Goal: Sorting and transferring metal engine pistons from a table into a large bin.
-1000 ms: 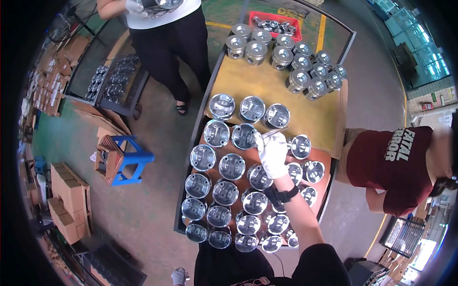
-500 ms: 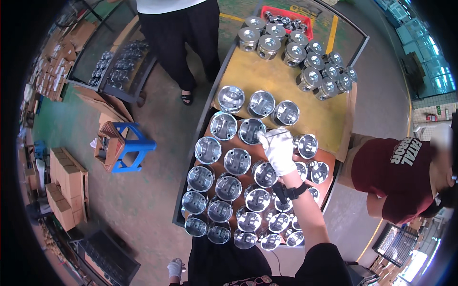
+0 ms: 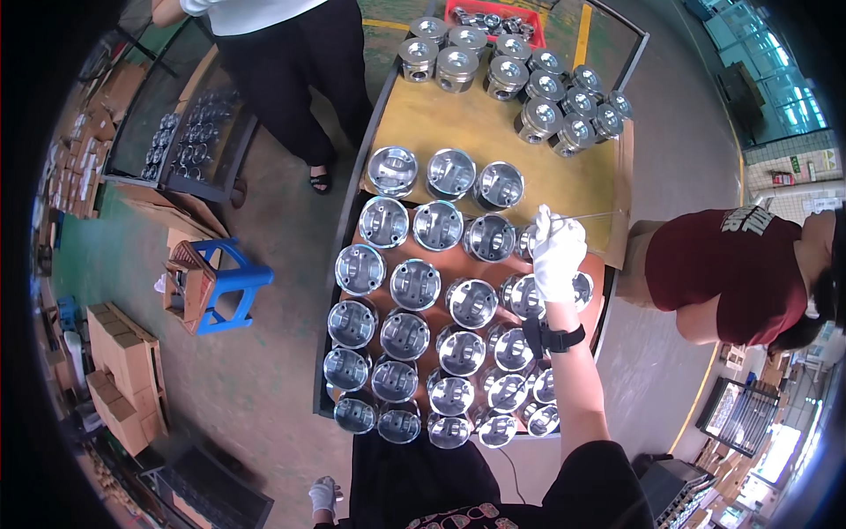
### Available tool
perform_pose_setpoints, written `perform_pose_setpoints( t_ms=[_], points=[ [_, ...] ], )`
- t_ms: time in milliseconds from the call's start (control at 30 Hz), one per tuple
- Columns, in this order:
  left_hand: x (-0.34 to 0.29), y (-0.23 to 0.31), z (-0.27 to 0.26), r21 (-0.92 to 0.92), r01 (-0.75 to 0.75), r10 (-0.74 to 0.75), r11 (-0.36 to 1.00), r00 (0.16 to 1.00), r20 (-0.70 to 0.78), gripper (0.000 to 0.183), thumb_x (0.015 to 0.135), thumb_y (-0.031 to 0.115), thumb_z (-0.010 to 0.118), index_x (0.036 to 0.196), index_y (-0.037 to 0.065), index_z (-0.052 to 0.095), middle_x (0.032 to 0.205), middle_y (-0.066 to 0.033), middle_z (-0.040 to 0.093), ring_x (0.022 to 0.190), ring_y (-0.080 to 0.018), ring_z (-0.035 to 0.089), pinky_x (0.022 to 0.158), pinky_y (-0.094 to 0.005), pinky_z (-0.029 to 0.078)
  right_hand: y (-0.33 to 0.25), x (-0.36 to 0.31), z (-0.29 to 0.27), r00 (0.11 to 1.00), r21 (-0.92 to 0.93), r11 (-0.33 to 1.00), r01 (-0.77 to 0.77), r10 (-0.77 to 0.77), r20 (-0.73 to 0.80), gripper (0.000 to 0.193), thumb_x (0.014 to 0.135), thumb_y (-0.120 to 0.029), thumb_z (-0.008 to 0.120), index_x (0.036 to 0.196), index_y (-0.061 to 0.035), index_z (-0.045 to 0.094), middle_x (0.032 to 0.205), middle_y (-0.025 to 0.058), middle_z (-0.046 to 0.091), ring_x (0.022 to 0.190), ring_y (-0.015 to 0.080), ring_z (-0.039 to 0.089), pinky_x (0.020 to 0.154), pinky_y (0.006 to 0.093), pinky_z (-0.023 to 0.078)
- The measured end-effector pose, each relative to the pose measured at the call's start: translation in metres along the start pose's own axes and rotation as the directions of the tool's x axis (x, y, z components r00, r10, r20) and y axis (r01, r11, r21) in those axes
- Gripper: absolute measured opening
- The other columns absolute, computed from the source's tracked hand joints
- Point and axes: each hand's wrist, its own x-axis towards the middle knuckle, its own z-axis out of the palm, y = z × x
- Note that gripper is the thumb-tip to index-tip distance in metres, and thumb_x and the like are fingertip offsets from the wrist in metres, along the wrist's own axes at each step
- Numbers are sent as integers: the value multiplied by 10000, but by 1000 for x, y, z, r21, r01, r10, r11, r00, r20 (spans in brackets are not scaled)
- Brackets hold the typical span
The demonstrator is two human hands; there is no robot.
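My right hand (image 3: 557,256), in a white glove with a dark strap round the wrist, is closed on a thin rod (image 3: 599,214) that sticks out to the right. It is over the right part of a table where silvery engine pistons (image 3: 415,284) stand in rows with their hollow undersides up. One piston (image 3: 489,238) is just left of the hand, and another beside it is partly hidden by the glove. My left hand (image 3: 324,494), also in a white glove, hangs low beside my body, away from the table. Its fingers look curled, and no object shows in them.
More pistons (image 3: 539,119) stand crown up at the table's far end, near a red bin (image 3: 529,25) of metal parts. A person in dark trousers (image 3: 300,79) stands far left; another in a maroon shirt (image 3: 714,273) is at the right. A blue stool (image 3: 233,282) stands left.
My right hand has moved right across the pistons, and the rod now shows clearly beyond the fingers. My view has shifted slightly, so the table sits further left. My left hand still hangs low.
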Motion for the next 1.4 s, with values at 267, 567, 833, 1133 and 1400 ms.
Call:
perform_pose_setpoints(
  t_ms=[267,567,833,1133,1400],
  points=[
    [1,-7,-10,25,-45,45,999,999,-16,275,941,222,506,1128,21,526,776,-186,614,536,-289,599,472,-432,541,-1,-10,7,997,72,995,-72,73,-12,370,913,-355,641,672,-77,599,652,96,580,653,281,572,590,387,485],
    [-4,-3,-4,62,-85,86,994,996,-17,288,957,231,505,1138,8,527,792,-180,628,565,-283,620,487,-429,549,-7,-16,19,1000,-220,975,19,-18,11,433,899,-432,639,662,-74,579,638,85,568,670,253,577,594,356,490],
    [-7,-1,-9,94,-25,25,995,1000,5,275,958,215,506,1139,12,551,813,-170,648,614,-272,642,506,-401,554,-32,0,4,999,32,999,10,-11,30,316,898,-324,667,776,-37,623,724,88,622,689,276,591,632,379,484],
    [-10,-8,-12,-32,-82,82,996,996,-21,190,946,198,511,1030,37,569,756,-182,622,528,-290,600,460,-432,532,-10,-12,9,1000,134,991,21,-21,-1,343,935,-363,611,727,-90,620,732,98,581,646,261,566,607,371,470],
    [-2,-6,-9,21,-40,39,999,999,28,318,963,244,483,1196,30,514,816,-177,646,604,-295,640,520,-424,558,-2,-40,-3,991,-102,991,81,-70,116,236,907,-298,660,823,-78,640,789,88,632,709,274,607,614,389,501]
  ],
)
